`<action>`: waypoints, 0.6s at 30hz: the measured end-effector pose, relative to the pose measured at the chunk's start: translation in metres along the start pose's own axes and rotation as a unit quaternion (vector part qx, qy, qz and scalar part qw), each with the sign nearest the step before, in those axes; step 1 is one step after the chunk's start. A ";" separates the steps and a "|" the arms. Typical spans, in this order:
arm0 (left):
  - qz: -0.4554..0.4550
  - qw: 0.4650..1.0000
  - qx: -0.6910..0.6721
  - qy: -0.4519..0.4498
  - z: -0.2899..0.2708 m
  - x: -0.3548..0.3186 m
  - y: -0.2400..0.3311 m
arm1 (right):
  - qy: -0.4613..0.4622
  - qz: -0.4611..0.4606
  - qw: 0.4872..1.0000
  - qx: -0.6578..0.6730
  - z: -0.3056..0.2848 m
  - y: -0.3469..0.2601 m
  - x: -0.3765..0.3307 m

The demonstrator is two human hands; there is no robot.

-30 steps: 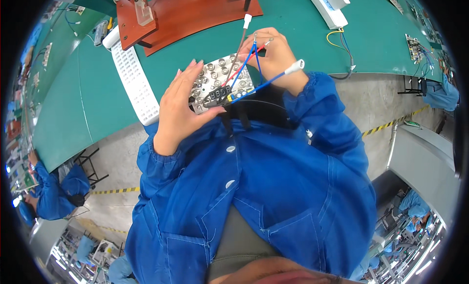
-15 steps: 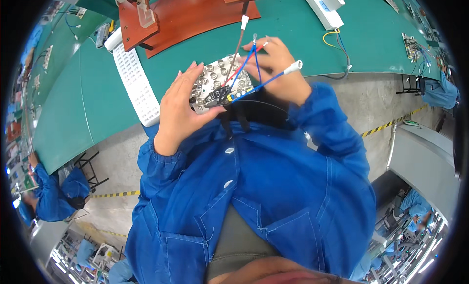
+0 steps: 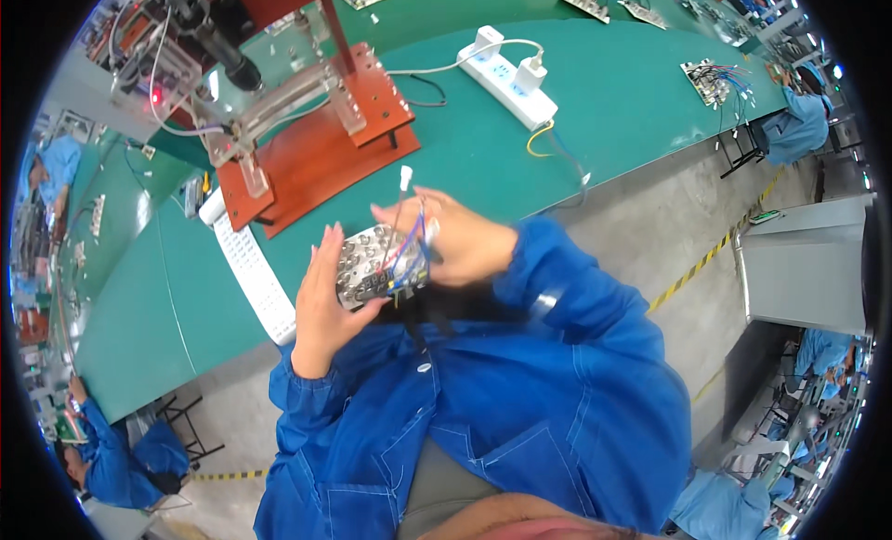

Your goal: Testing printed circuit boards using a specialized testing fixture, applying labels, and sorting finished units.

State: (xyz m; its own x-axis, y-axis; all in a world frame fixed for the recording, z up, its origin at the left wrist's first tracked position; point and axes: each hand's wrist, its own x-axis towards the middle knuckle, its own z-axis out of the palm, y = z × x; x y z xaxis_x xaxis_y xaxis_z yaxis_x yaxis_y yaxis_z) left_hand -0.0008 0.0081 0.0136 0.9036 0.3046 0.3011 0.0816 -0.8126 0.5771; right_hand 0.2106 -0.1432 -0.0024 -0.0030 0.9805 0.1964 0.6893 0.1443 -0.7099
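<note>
My left hand (image 3: 323, 303) grips the left side of a circuit board (image 3: 358, 261), with the thumb along its near edge and the fingers on its far side. Round metal parts cover the pale board, and a small black display (image 3: 375, 283) sits toward the near edge. Blue, red and brown wires rise from it; the brown wire ends in a white connector (image 3: 406, 177). At the board's right side my right hand (image 3: 460, 238) has its fingers curled round the blue wires (image 3: 416, 231). Their ends are partly hidden by those fingers.
A red-brown test fixture (image 3: 325, 182) with clear posts stands beyond the board. Left of my hands lies a long white label strip (image 3: 255, 280). A white power strip (image 3: 506, 85) with plugs lies at the far right of the green table (image 3: 641, 112). Wired boards (image 3: 711, 83) and co-workers are farther off.
My view has shifted, so the fixture shows more fully. The right hand's fingers have closed in on the blue wires, which were spread apart before. My left hand still holds the board.
</note>
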 end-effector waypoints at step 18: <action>0.018 0.995 0.011 0.096 0.012 -0.007 -0.007 | 0.497 0.185 0.823 -0.204 -0.154 0.039 -0.087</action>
State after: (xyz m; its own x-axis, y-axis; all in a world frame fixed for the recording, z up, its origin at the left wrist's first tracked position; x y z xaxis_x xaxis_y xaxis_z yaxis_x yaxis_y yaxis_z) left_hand -0.0029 0.0051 -0.0019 0.8089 0.3624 0.4629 0.0609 -0.8348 0.5471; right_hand 0.3493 -0.2437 0.0571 0.7156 0.3243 0.6187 0.6967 -0.3949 -0.5988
